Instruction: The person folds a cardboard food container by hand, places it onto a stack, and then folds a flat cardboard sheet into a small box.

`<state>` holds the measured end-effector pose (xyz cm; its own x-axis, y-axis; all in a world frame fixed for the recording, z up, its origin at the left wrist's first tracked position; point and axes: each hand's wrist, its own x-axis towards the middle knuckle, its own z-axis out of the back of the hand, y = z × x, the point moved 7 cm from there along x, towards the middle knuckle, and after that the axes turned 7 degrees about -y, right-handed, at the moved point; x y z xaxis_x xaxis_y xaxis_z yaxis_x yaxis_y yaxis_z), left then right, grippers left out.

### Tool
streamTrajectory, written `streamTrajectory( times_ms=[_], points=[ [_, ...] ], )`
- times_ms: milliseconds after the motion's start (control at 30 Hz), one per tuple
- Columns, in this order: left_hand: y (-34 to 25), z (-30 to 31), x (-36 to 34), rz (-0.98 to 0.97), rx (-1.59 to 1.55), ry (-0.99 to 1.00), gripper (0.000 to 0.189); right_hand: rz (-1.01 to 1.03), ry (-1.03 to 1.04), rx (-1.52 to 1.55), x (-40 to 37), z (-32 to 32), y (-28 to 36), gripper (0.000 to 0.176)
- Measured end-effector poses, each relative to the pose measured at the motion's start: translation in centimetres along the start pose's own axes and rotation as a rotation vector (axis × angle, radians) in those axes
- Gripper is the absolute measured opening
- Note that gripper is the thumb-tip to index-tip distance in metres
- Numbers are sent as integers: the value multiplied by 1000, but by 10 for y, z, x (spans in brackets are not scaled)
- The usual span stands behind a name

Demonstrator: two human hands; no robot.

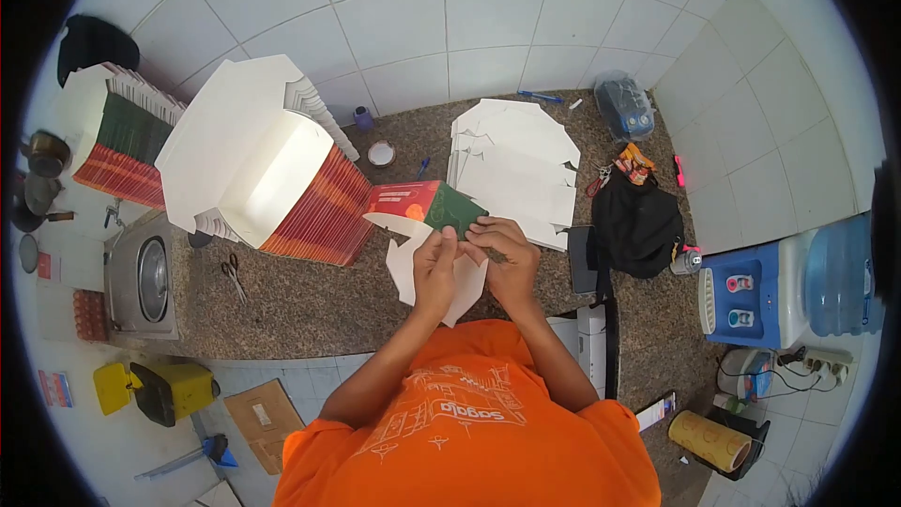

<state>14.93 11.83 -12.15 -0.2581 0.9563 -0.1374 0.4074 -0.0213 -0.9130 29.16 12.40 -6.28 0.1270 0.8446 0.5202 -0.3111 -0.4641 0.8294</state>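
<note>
Close to my body, a partly folded cardboard food box (404,199) is between my hands, red and green outside and white inside. My left hand (435,268) grips its near edge, thumb up along the green panel. On the right side, my right hand (507,253) pinches the green panel's corner with bent fingers. White flaps of the box spread below my hands, partly covered by them. Flat white box blanks (521,155) lie stacked just beyond. Left of my hands leans a long nested row of folded boxes (319,207), red outside and white inside.
Another nested stack of boxes (131,136) stands far left, near the sink (169,310). Scissors (233,279) lie on the granite counter (291,319). A black bag (640,225) and a blue water dispenser (741,296) are on the right. A round lid (381,153) sits behind the boxes.
</note>
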Motion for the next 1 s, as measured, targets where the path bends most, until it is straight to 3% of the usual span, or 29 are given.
streamTrajectory(
  times_ms=[67,200,233,300,367,433,467,533,567,600,633,667,733,767,833,867,900,933,967,1000],
  points=[
    [3,-6,-2,85,-26,203,35,-57,22,-33,7,4,3,21],
    [-13,-1,-7,70,100,267,41,-30,105,71,25,14,-1,25],
    [-61,-14,-12,62,194,482,56,-147,159,159,32,20,-6,25],
    [-99,28,15,64,253,414,65,-356,256,373,38,32,-22,30],
    [-104,33,30,75,311,339,75,-396,401,561,52,31,-11,35],
    [-103,-8,23,-75,164,652,92,-426,474,700,64,19,-5,37],
    [-88,3,23,-84,163,648,92,-348,566,652,70,6,3,35],
    [-1,36,10,473,-32,777,100,-254,644,602,75,-8,9,39],
    [21,44,-3,761,-127,831,107,-359,570,693,72,-11,-3,45],
    [18,41,-9,759,-117,839,107,-464,494,784,70,-13,-15,58],
    [8,37,-5,619,-115,683,106,-736,384,1017,65,-13,-32,83],
    [-5,33,-1,475,-120,521,105,-733,393,1018,59,-11,-34,83],
    [-49,18,9,15,81,278,103,-869,-104,797,35,20,-62,79],
    [-47,16,9,0,72,254,103,-868,-72,795,18,18,-66,79],
    [-45,16,3,-70,140,310,103,-303,84,-145,5,27,-55,76],
    [-25,19,-1,167,78,438,98,-295,104,-136,9,24,-52,76],
    [-3,25,-9,404,12,566,93,-502,30,-46,11,30,-59,72],
    [20,29,-19,539,-158,556,88,-707,-45,42,10,35,-69,69],
    [31,21,-27,665,-333,547,83,-780,73,220,0,21,-97,67],
    [36,21,-25,648,-337,538,83,-770,90,225,-18,13,-129,67]
  ],
)
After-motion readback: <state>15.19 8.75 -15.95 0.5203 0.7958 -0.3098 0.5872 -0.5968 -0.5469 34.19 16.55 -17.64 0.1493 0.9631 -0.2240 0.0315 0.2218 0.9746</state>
